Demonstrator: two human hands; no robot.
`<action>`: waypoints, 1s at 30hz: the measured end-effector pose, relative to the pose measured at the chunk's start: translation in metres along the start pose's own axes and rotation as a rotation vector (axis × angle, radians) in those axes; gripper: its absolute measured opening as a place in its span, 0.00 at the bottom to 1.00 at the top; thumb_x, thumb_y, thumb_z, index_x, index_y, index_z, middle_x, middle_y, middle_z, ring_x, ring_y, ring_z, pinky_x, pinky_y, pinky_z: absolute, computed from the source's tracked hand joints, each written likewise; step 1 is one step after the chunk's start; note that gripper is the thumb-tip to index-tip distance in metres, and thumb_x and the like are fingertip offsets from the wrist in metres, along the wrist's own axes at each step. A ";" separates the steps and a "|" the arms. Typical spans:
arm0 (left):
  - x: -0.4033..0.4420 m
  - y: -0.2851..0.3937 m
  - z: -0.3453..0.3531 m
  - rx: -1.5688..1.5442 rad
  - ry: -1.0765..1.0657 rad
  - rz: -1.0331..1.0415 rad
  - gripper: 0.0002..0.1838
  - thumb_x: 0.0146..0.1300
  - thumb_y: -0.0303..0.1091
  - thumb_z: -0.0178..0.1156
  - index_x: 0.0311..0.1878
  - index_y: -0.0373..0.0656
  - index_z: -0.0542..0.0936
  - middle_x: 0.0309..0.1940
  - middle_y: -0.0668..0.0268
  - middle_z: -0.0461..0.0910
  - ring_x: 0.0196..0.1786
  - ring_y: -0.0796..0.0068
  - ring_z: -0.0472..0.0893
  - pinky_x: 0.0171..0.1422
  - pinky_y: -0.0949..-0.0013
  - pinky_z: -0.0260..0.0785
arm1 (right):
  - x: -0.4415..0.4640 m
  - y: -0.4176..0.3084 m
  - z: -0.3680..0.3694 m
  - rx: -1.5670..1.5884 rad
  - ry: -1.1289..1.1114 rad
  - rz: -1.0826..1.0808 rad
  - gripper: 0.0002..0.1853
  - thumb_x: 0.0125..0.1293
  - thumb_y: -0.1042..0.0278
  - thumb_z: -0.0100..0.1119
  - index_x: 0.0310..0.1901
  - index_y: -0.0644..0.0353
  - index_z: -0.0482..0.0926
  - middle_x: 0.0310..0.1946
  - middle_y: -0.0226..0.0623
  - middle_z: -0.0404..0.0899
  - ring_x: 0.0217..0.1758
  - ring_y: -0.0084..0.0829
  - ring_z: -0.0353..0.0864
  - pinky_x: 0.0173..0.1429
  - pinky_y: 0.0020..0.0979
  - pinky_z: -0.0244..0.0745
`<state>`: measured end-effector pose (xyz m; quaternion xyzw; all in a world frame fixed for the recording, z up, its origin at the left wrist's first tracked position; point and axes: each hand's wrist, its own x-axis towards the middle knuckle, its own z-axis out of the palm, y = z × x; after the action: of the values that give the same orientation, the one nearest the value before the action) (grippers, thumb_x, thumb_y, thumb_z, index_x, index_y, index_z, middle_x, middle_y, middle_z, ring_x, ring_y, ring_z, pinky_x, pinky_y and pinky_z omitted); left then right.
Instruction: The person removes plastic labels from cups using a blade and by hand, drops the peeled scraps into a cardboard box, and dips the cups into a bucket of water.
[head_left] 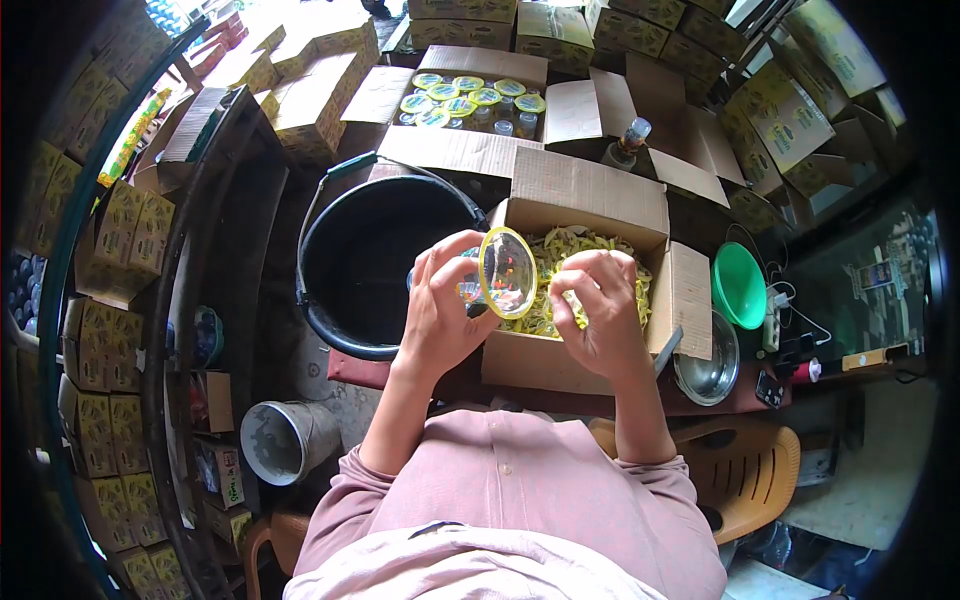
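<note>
My left hand (440, 300) is wrapped around a clear plastic jar with a yellow rim (509, 273), tilted so its round end faces right and up. Small coloured marks show on or through the clear plastic. Close to its right, my right hand (603, 305) has its fingers curled in a pinch; whatever they hold, if anything, is hidden. Both hands are over an open cardboard box (590, 195) filled with small yellow-and-clear wrapped packets (575, 243).
A black bucket (335, 335) stands left of the box. Behind it, another carton (450, 150) holds several yellow-lidded jars (485, 96). A green bowl (738, 285) and a metal bowl (712, 365) sit at right. Stacked cartons (125, 240) line the left.
</note>
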<state>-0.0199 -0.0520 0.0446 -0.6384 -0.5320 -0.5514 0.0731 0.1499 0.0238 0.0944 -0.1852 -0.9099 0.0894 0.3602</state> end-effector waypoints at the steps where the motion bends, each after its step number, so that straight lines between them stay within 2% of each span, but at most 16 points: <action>1: 0.000 0.001 0.000 0.001 -0.002 0.003 0.30 0.43 0.31 0.67 0.47 0.47 0.59 0.49 0.57 0.70 0.48 0.58 0.72 0.53 0.55 0.59 | 0.000 -0.001 0.000 -0.001 -0.011 -0.020 0.06 0.50 0.71 0.59 0.31 0.54 0.74 0.32 0.31 0.71 0.37 0.30 0.72 0.47 0.34 0.59; 12: 0.011 0.000 -0.007 -0.010 -0.199 0.078 0.33 0.39 0.28 0.66 0.49 0.46 0.59 0.49 0.57 0.69 0.48 0.57 0.71 0.54 0.56 0.60 | -0.001 0.001 -0.005 -0.066 -0.207 -0.155 0.05 0.53 0.71 0.56 0.32 0.52 0.75 0.31 0.25 0.72 0.39 0.25 0.72 0.51 0.32 0.57; 18: 0.005 -0.001 -0.001 -0.218 -0.183 -0.065 0.33 0.41 0.28 0.66 0.50 0.45 0.58 0.51 0.54 0.68 0.48 0.53 0.71 0.53 0.58 0.62 | -0.003 -0.002 -0.002 -0.175 -0.158 -0.188 0.05 0.53 0.69 0.54 0.32 0.55 0.73 0.31 0.28 0.70 0.39 0.26 0.72 0.51 0.32 0.58; 24: 0.010 -0.001 -0.001 -0.213 -0.260 -0.088 0.34 0.42 0.30 0.66 0.51 0.43 0.57 0.51 0.52 0.67 0.49 0.51 0.70 0.53 0.58 0.62 | -0.005 0.004 0.002 -0.219 -0.153 -0.229 0.05 0.54 0.69 0.53 0.32 0.57 0.70 0.33 0.32 0.70 0.38 0.28 0.72 0.50 0.32 0.58; 27: 0.011 0.000 0.000 -0.189 -0.256 -0.116 0.34 0.43 0.29 0.67 0.51 0.43 0.56 0.50 0.51 0.67 0.48 0.53 0.72 0.52 0.58 0.64 | -0.004 0.007 0.003 -0.258 -0.144 -0.202 0.05 0.55 0.71 0.52 0.33 0.57 0.69 0.33 0.34 0.70 0.39 0.30 0.71 0.50 0.34 0.59; 30: 0.008 -0.004 0.002 -0.301 -0.188 -0.196 0.35 0.43 0.28 0.67 0.52 0.43 0.55 0.48 0.51 0.67 0.47 0.58 0.74 0.49 0.61 0.67 | -0.007 0.026 -0.001 -0.285 -0.073 -0.088 0.05 0.56 0.71 0.51 0.33 0.58 0.68 0.33 0.36 0.70 0.40 0.32 0.71 0.50 0.35 0.59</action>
<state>-0.0231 -0.0440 0.0482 -0.6359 -0.5077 -0.5671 -0.1275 0.1618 0.0446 0.0832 -0.1911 -0.9332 -0.0496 0.3003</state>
